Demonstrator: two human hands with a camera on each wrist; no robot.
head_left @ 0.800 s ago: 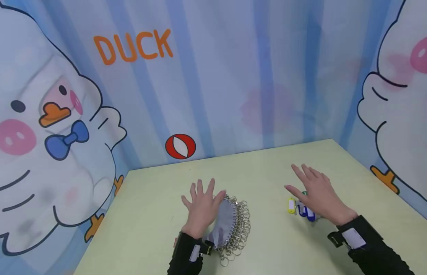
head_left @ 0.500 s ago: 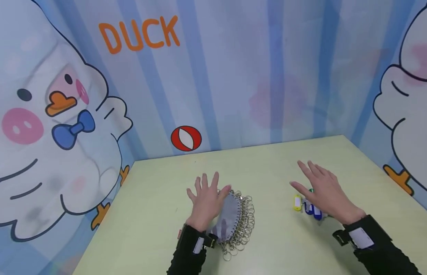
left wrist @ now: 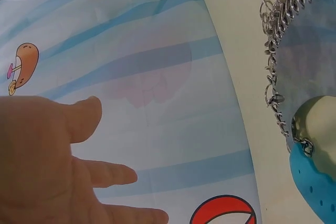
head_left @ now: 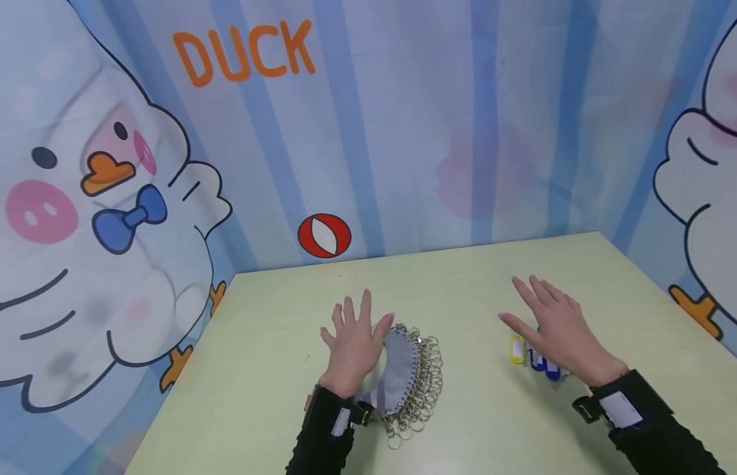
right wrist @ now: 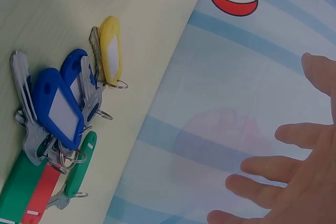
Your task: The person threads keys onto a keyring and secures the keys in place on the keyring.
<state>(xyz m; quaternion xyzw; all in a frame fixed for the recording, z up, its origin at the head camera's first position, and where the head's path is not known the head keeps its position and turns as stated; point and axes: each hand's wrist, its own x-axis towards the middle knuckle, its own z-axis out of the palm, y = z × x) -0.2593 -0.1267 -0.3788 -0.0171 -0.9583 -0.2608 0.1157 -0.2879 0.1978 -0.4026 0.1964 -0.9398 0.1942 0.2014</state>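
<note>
With fingers spread, my left hand [head_left: 353, 349] hovers at the left side of a round, shiny grey plate [head_left: 399, 373] on the table. Many small metal rings [head_left: 426, 389] hang along the plate's edge; my wrist hides part of it. A light-blue piece with small holes [left wrist: 315, 184] and a pale round area [left wrist: 321, 135] show at the plate in the left wrist view. My right hand [head_left: 561, 333] is held flat over a group of keys with coloured tags, partly covering them. The tags are yellow [right wrist: 111, 51], blue [right wrist: 58, 108], green [right wrist: 81, 166] and red [right wrist: 43, 195]. Neither hand holds anything.
The pale yellow table [head_left: 463, 297] is bordered by a light-blue backdrop [head_left: 404, 132] with printed ducks, the word DUCK and a red-and-white ball [head_left: 324, 235]. The keys lie well to the right of the ringed plate.
The head view has shifted, so the backdrop sits slightly higher and further right. Both hands stay spread over the same spots; the plate and keys have not moved on the table.
</note>
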